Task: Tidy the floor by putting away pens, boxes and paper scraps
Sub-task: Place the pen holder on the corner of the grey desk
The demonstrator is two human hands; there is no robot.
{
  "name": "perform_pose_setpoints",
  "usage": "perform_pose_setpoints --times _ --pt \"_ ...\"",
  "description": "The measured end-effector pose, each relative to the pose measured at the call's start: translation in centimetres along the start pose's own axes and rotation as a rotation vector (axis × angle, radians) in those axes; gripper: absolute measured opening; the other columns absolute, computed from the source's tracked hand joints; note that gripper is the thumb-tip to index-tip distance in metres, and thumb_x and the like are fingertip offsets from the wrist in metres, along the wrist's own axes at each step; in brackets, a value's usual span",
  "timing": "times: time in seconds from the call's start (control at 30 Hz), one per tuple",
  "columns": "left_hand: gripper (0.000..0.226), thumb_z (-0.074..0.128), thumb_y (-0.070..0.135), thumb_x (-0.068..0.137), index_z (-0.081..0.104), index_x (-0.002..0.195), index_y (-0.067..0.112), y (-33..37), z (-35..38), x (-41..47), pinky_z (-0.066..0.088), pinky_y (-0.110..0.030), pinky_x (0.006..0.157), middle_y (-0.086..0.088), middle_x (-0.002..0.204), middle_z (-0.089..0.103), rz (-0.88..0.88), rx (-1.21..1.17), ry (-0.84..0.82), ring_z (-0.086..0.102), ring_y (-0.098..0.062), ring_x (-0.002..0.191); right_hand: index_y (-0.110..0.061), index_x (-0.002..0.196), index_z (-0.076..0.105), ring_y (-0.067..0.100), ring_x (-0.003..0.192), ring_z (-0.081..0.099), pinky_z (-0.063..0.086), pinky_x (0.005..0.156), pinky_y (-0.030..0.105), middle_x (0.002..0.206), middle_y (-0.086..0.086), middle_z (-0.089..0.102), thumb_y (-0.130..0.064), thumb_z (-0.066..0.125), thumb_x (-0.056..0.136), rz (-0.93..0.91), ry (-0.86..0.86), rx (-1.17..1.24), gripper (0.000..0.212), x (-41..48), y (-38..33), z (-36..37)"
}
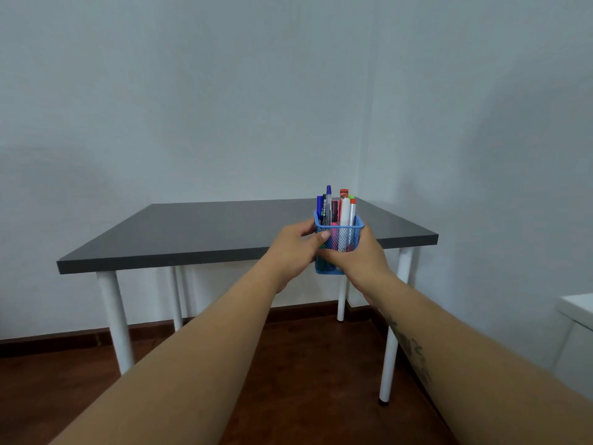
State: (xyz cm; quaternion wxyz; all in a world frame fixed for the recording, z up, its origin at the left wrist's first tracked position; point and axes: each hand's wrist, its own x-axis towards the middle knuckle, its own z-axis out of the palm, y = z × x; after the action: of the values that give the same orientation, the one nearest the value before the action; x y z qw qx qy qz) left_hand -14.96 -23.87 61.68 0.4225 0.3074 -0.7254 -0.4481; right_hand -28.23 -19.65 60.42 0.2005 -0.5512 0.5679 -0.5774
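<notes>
The dark table (192,232) lies just beyond the grip. The left hand (293,248) and right hand (359,261) clasp the blue mesh pen holder (340,234) by its sides, off the tabletop. It looks light and stiff. The pens (345,210) stand loose above the fingers and would likely spill if it tilted.

Walls (224,107) close off the table (192,232) behind and rightward.
</notes>
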Motion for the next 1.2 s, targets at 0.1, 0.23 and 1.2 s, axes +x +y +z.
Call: perform_pose_setpoints --times 0.1,0.23,1.2 --pt "0.036 0.051 0.024 0.102 0.056 0.137 0.028 -0.9 0.0 3.0 0.055 -0.025 0.089 0.006 0.132 0.061 -0.007 -0.012 -0.019 0.056 -0.013 0.120 -0.024 0.145 0.031 0.021 0.117 0.057 0.054 0.096 0.040 0.131 0.002 0.055 -0.016 0.085 0.073 0.017 0.019 0.016 0.091 2.8 1.4 0.2" --pt "0.036 0.050 0.024 0.102 0.056 0.137 0.029 -2.4 -0.1 6.8 0.055 -0.032 0.094 0.006 0.133 0.060 -0.010 -0.010 -0.041 0.058 -0.014 0.119 -0.024 0.146 0.028 0.022 0.118 0.055 0.054 0.095 0.041 0.132 0.003 0.051 -0.011 0.084 0.073 0.034 0.046 0.039 0.092 6.5 3.3 0.8" --pt "0.083 0.009 0.084 0.081 0.004 0.154 0.044 -23.2 -1.2 38.5 0.000 -0.055 0.119 0.010 0.165 0.001 -0.305 1.192 -0.261 0.000 -0.024 0.152 -0.029 0.131 0.036 0.004 0.096 0.054 0.049 0.086 0.027 0.110 -0.018 0.052 -0.031 0.081 0.077 0.173 0.248 -0.212 0.071 36.2 24.4 -0.8"
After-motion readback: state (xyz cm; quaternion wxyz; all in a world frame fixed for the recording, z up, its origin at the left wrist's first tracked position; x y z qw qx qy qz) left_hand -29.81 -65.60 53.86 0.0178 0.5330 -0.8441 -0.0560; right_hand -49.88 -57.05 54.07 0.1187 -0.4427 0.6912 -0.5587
